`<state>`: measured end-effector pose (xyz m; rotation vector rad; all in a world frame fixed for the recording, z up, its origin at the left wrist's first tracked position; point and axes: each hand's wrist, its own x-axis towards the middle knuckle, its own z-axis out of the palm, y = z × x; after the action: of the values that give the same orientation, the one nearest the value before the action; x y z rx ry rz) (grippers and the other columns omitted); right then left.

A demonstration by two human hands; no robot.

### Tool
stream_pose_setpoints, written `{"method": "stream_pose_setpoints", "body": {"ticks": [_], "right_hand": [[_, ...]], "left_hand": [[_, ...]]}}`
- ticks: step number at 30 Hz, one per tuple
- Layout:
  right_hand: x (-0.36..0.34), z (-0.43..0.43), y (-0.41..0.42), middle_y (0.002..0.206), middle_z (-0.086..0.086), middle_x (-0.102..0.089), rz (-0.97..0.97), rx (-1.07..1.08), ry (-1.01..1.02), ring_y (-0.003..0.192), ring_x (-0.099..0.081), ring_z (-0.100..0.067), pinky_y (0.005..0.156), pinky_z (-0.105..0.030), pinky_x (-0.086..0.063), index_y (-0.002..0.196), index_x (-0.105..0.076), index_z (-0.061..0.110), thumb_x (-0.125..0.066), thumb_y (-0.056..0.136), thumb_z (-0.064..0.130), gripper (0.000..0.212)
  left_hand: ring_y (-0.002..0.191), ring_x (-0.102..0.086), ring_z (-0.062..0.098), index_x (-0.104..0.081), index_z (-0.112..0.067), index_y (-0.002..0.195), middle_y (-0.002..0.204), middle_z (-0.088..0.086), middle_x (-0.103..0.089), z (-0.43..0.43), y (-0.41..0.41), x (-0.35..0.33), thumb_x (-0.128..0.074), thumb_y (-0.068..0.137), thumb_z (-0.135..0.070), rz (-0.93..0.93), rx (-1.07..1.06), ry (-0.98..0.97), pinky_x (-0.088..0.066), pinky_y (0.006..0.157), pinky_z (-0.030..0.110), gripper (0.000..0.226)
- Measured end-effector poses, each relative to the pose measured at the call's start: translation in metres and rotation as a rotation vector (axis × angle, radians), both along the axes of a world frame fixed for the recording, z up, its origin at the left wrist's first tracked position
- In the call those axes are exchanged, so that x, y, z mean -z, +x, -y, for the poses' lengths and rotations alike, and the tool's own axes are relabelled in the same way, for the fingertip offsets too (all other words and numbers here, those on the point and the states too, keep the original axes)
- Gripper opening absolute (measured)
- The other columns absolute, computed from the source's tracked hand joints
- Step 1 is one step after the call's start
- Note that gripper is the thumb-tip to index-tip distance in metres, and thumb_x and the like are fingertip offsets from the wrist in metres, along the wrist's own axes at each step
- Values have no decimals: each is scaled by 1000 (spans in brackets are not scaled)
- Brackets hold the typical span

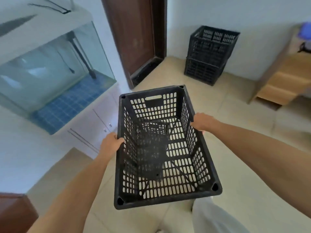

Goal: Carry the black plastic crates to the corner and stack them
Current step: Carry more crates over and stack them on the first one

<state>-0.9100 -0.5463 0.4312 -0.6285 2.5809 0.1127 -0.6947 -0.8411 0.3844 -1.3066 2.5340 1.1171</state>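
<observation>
I hold an empty black plastic crate (161, 148) with slotted walls in front of me, above the tiled floor. My left hand (110, 142) grips its left long rim. My right hand (202, 122) grips the right long rim. Ahead, by the far wall next to the door, two more black crates stand stacked: the upper crate (212, 45) sits on the lower crate (203, 71), slightly turned against it.
A glass fish tank (50, 64) on a white cabinet (94, 125) stands at the left. A dark wooden door (134, 34) is ahead. A wooden drawer unit (284, 79) stands at the right. My trouser leg (212, 216) shows below the crate.
</observation>
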Motion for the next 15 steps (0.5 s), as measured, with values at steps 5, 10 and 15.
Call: {"method": "stream_pose_setpoints", "body": {"ticks": [5, 10, 15], "right_hand": [[1, -70, -87, 87, -8, -57, 14, 94, 4, 77, -56, -23, 72, -30, -46, 102, -64, -4, -49, 99, 34, 40], [0, -133, -187, 87, -8, -58, 37, 165, -8, 77, -57, -24, 72, -30, -48, 103, -63, -5, -49, 99, 36, 43], [-10, -173, -283, 90, -9, -60, 1, 227, -40, 81, -59, -25, 72, -31, -50, 107, -64, -3, -49, 99, 35, 41]], "left_hand": [[64, -45, 21, -44, -12, 74, 73, 9, -46, -39, -136, -9, -62, 86, -28, 23, 143, -74, -31, 59, 32, 27], [60, -39, 18, -32, -16, 65, 64, 2, -35, -85, -262, -25, -63, 85, -23, 9, 240, -75, -27, 56, 31, 38], [60, -42, 15, -37, -15, 63, 63, 0, -39, -117, -367, -45, -62, 88, -21, 11, 309, -107, -32, 55, 29, 37]]}}
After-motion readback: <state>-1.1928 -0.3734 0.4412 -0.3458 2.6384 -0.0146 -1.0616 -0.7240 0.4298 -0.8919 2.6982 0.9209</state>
